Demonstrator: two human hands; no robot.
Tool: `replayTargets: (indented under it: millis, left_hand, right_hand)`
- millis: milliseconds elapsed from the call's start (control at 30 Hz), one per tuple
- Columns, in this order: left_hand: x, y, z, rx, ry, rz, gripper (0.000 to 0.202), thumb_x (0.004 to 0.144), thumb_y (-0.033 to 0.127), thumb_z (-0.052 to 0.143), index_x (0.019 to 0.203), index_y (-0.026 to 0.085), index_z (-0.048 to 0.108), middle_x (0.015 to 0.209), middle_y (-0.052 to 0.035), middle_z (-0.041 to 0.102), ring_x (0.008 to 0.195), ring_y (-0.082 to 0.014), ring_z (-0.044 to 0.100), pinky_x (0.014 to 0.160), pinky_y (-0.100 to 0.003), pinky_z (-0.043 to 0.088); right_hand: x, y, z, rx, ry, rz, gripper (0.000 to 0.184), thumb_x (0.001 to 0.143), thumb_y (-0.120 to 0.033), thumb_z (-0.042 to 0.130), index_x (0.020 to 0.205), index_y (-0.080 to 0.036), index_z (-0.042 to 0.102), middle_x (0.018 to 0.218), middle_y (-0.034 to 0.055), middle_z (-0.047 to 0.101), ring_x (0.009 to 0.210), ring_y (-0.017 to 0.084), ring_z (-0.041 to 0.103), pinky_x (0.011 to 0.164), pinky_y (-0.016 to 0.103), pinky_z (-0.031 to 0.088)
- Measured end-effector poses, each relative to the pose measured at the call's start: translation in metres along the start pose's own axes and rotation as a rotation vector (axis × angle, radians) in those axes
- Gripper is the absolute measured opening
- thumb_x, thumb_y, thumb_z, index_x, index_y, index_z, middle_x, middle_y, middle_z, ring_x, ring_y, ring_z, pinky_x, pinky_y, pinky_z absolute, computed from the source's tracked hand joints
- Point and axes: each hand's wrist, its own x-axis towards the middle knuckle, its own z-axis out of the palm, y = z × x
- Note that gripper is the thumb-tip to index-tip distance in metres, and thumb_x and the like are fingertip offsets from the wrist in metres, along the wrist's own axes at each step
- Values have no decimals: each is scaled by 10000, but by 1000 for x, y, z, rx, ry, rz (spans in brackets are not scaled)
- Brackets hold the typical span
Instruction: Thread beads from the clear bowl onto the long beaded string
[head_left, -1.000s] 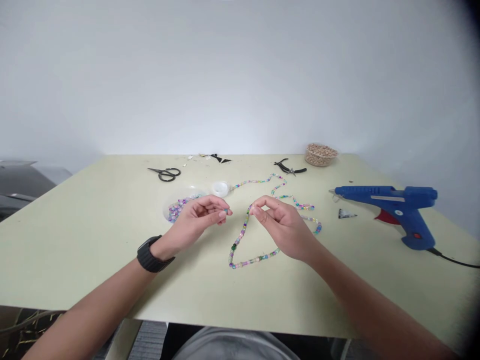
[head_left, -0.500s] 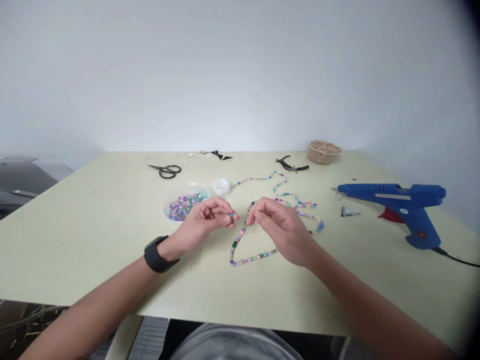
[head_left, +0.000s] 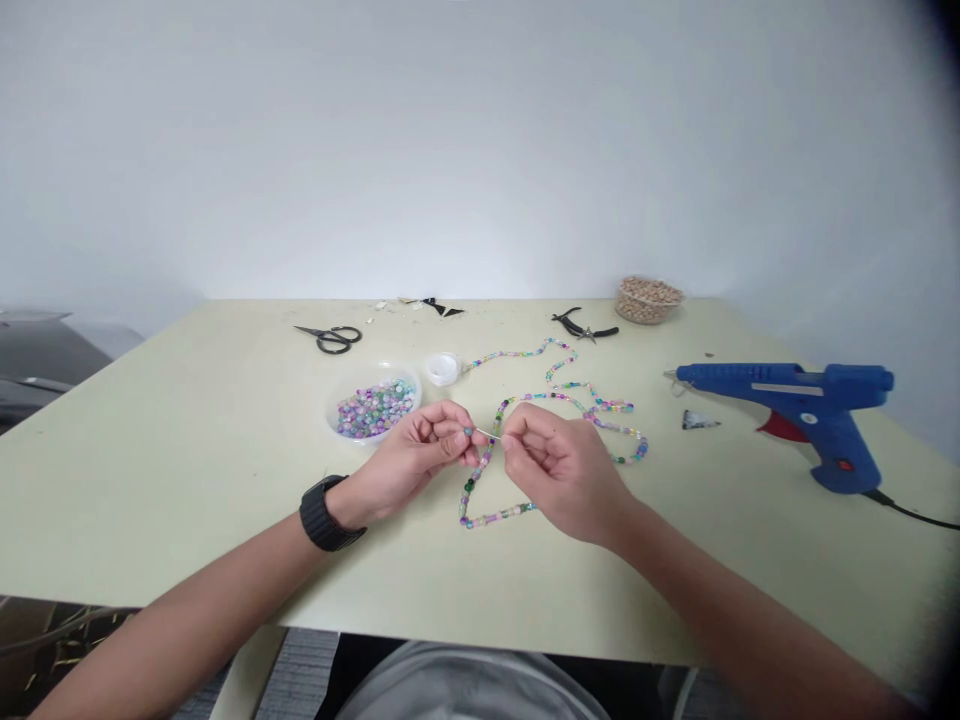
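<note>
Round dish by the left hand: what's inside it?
The dish holds many small beads, among them purple, pink and blue-green ones. The left hand hides part of its near edge; beads beneath the top ones can't be seen.

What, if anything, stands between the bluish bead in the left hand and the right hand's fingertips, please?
Nothing visible blocks the gap: only a thin pale thread or wire spans it from the right hand to the bluish bead in the left hand. The beaded strand shows behind.
</note>
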Motion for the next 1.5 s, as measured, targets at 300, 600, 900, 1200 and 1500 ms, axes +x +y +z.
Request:
replayTargets:
  millis: [300,600,900,1200,1500]
  left_hand:
    - [1,0,3,59,19,47,161,825,231,827,906,148,716,737,-2,691,683,-68,645,685,-157,495]
    - [1,-1,4,72,6,56,167,818,227,833,892,144,708,722,8,676,676,-66,631,681,-166,484]
    - [1,-1,3,68,5,58,154,820,213,830,898,151,714,740,7,690,685,-64,634,698,-169,487]
    - [1,1,5,85,18,52,153,815,219,835,888,151,718,732,7,686,685,-64,631,693,-170,490]
    - [0,-1,4,165,3,69,128,838,205,812,912,161,717,750,5,681,708,-66,627,696,-172,493]
  right_hand:
    - [-1,8,5,-78,-14,-29,175,866,-141,549,749,-218,444,528,-98,274,460,67,245,459,227,198]
    - [-1,8,4,-71,-21,-20,174,868,-154,560,746,-214,451,520,-101,278,459,63,241,448,213,202]
    - [1,7,4,-89,-20,-31,177,871,-155,551,738,-210,447,524,-97,279,464,63,252,454,206,213]
    - [0,8,4,-89,-29,-22,176,878,-164,557,745,-211,452,522,-100,290,460,61,253,449,209,211]
    - [-1,8,5,-92,-41,-9,186,875,-163,560,734,-208,447,520,-100,294,463,58,255,455,206,221]
